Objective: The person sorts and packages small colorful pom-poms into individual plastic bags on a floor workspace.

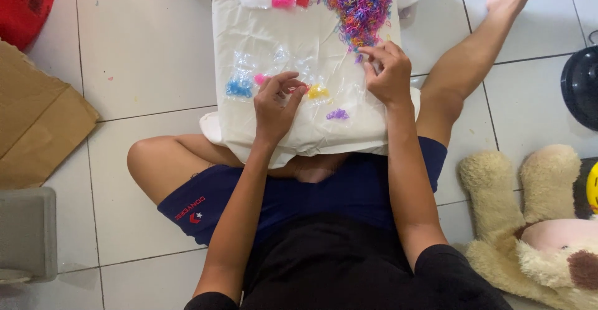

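Pinching bands: right hand (pixel 387 73) at mixed pile (pixel 359 1) edge, left hand (pixel 276 101) mid-pillow (pixel 261 42).

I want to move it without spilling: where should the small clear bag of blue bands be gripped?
Pinch the clear bag of blue bands by its empty upper part, coming from above. It lies flat on the white pillow, bands bunched at its lower end, left of the left hand.

The floor (pixel 149 48) is laid with large pale glossy tiles divided by thin dark grout lines, evenly lit. Flattened brown cardboard (pixel 34 120) lies at the left edge, with something red (pixel 22 4) in the corner above and a grey box (pixel 26 235) below. At right, a cream plush toy (pixel 529 223) sprawls below a dark round object (pixel 580 85).
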